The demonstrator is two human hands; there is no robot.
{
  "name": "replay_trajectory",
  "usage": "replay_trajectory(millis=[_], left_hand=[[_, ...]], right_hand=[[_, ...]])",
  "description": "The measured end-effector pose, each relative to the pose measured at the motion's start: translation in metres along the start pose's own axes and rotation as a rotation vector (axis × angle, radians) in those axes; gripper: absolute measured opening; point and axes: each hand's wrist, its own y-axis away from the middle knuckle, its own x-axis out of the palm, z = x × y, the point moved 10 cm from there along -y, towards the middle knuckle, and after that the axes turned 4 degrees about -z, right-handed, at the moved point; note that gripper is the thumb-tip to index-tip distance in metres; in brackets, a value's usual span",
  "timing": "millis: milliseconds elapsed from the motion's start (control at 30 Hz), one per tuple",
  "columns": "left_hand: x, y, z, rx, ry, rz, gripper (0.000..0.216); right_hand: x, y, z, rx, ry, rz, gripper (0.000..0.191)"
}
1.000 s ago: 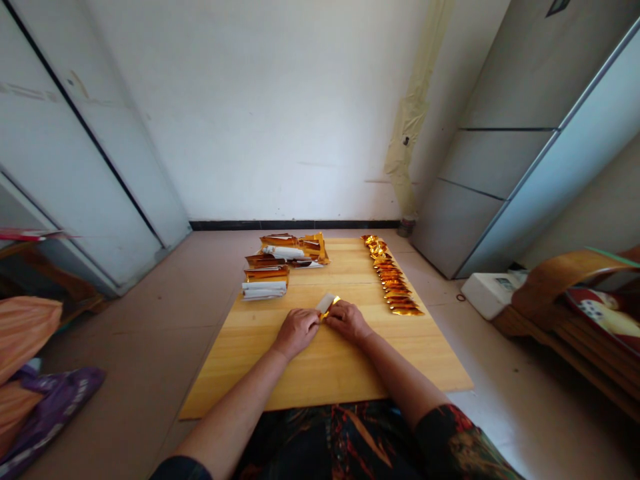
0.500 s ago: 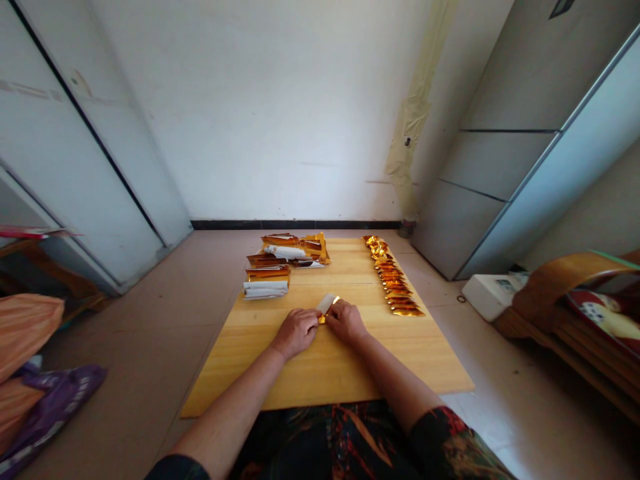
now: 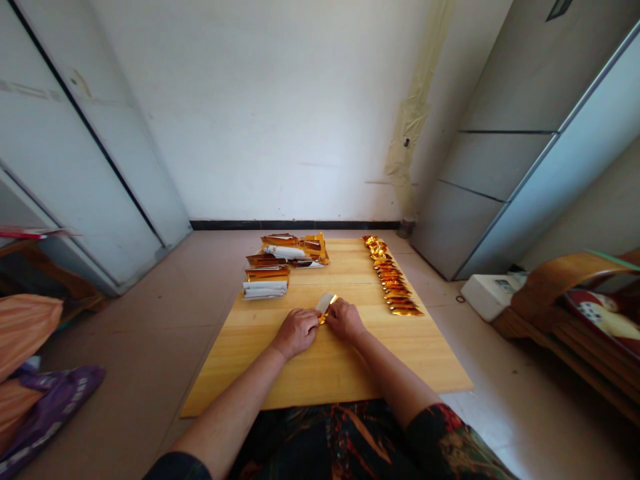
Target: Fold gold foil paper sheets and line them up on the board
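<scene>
Near the middle of the wooden board (image 3: 300, 380), a small sheet of gold foil paper (image 3: 326, 304) with a pale back lies between my hands, partly rolled or folded. My left hand (image 3: 299, 331) is closed on its left end, fingertips pressed together. At its right side my right hand (image 3: 347, 320) pinches the sheet from above. The fingers cover much of the sheet. To the right runs a row of folded gold foil pieces (image 3: 397, 287), overlapping one another. Stacks of gold-and-white sheets (image 3: 267, 273) lie at the back left of the board.
A white wall (image 3: 280, 120) stands behind the board. At the right is a tall grey refrigerator (image 3: 480, 200), with a white box (image 3: 487, 297) by a wooden bench (image 3: 560, 320). Orange and purple bags (image 3: 50, 407) lie on the floor at left.
Both hands stay in nearly the same place. Between them the foil paper's near part looks slightly more crumpled or folded, with my right fingers shifted a little on it.
</scene>
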Motion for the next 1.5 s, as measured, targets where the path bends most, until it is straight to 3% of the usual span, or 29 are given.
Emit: replay_trajectory(millis=[667,900,1100,1500], left_hand=[[0.0014,0.0016,-0.0023,0.009,-0.027,-0.006,0.016],[0.0009,0.0029,-0.004,-0.008,-0.052,0.029,0.033],[0.0022,0.0047,-0.0067,0.049,-0.101,0.014,0.033],[0.0029,0.006,-0.0063,0.052,-0.133,-0.005,0.032]], right_hand=[[0.0021,0.0023,0.0016,0.057,0.053,0.05,0.017],[0.0044,0.001,0.0009,0.055,0.068,0.043,0.019],[0.0059,0.0003,0.0005,0.057,0.08,0.058,0.017],[0.003,0.0021,-0.003,0.063,0.036,-0.002,0.014]])
